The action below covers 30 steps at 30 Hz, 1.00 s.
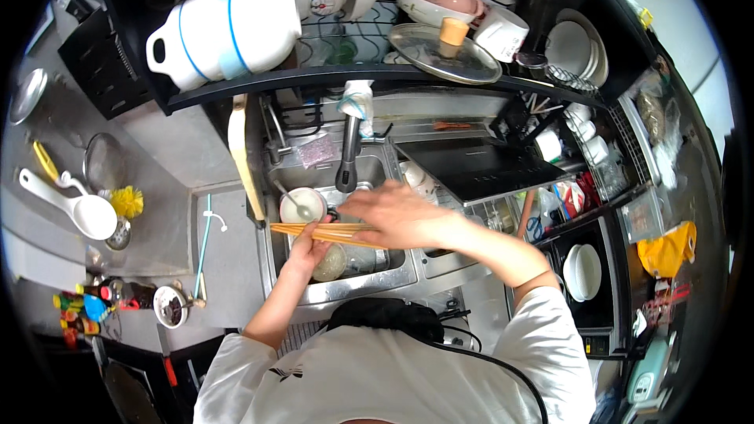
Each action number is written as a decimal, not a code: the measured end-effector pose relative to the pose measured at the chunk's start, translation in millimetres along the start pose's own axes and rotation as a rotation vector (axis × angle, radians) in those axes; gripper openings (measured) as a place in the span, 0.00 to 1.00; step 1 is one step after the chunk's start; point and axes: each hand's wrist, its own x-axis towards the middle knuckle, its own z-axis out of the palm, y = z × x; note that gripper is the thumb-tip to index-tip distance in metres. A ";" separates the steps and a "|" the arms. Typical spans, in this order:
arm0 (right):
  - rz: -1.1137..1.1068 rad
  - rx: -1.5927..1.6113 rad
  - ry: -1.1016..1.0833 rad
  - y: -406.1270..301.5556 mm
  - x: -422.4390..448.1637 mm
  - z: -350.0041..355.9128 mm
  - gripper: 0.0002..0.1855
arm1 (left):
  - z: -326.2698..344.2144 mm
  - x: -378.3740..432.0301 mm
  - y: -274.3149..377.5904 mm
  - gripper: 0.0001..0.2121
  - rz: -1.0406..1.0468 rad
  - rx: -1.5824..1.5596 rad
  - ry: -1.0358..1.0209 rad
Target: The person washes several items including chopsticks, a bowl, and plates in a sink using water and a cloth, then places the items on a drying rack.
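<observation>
Over the metal sink (339, 291) my left hand (309, 247) is closed around a bundle of wooden chopsticks (341, 231), whose tips point left. Above their right ends is my right hand (400, 215), palm down and slightly blurred; whether its fingers grip them I cannot tell. Below the chopsticks, a round bowl (330, 262) sits in the sink. A white bowl (302, 205) with a metal spoon (300, 207) in it stands just above my left hand. The black faucet head (347, 171) hangs above my right fingertips.
Overhead runs a black rack (377, 75) with a glass lid (445, 53), bowls and a white jug-like container (230, 32). A black panel (477, 168) lies tilted right of the faucet. A pink sponge (318, 151) rests behind the sink. Bottles (132, 294) and a small bowl (171, 306) stand at left.
</observation>
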 end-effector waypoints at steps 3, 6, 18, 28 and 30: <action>0.030 -0.005 0.326 -6.4 -12.2 -78.8 0.13 | -11.8 -8.2 11.6 0.12 0.116 0.014 0.114; 0.139 -0.153 0.780 18.5 -8.4 -128.1 0.10 | -31.9 -5.3 22.5 0.09 0.113 -0.066 0.185; 0.531 -0.274 0.676 128.8 16.6 -172.2 0.30 | 28.6 -71.6 25.8 0.13 0.190 -0.065 0.080; 0.376 0.296 0.648 90.4 -35.4 -232.7 0.31 | 120.0 -155.2 6.5 0.13 0.171 -0.044 -0.126; 0.453 0.306 0.708 113.2 -80.2 -256.0 0.33 | 161.7 -163.2 -9.6 0.14 0.154 -0.034 -0.244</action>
